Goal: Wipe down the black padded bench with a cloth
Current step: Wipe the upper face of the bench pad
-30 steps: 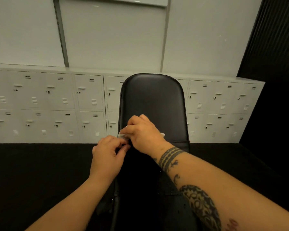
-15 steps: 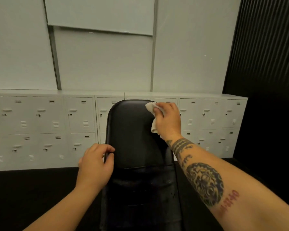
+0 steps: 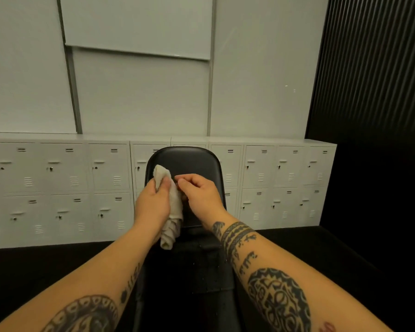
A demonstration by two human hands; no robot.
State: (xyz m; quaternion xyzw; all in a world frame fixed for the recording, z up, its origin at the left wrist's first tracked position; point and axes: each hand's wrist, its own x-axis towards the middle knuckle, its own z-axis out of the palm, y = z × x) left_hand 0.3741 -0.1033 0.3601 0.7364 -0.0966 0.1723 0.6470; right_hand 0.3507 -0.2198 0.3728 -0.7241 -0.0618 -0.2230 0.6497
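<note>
1. The left hand (image 3: pixel 153 205) grips the white cloth (image 3: pixel 161 174), thumb curled across it, the loose end hanging below the palm
2. The right hand (image 3: pixel 203 195) is just beside the cloth, fingers curled, thumb tip at its edge; whether it pinches the fabric I cannot tell
3. Both hands are in front of the black padded bench (image 3: pixel 189 161), whose upright pad stands before white lockers (image 3: pixel 58 188)
</note>
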